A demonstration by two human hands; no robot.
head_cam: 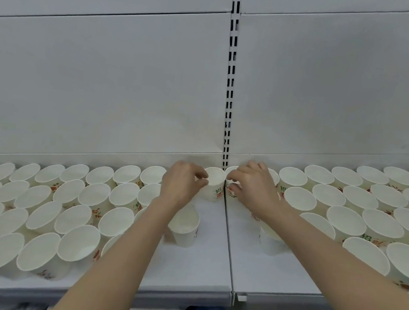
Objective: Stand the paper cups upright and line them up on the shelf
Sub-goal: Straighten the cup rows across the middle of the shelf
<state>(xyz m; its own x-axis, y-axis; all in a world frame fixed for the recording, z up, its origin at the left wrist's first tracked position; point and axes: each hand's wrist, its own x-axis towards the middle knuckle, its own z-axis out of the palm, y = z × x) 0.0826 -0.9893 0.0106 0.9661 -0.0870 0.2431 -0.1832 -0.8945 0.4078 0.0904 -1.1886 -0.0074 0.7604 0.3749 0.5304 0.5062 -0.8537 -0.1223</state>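
Left hand pinches one upright paper cup at the back of the shelf, beside the slotted upright; right hand curls round a second cup just beside it. Best to set both down flat, rims level, touching the back row, then let go gently so neither tips

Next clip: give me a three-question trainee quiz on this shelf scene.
1. True or false: the left hand holds a cup at the back of the shelf.
2. The right hand holds a cup beside: A) the slotted upright B) the shelf's front edge.
3. Which way do the rows of cups face?

Key: 1 true; 2 A; 3 open mouths up.
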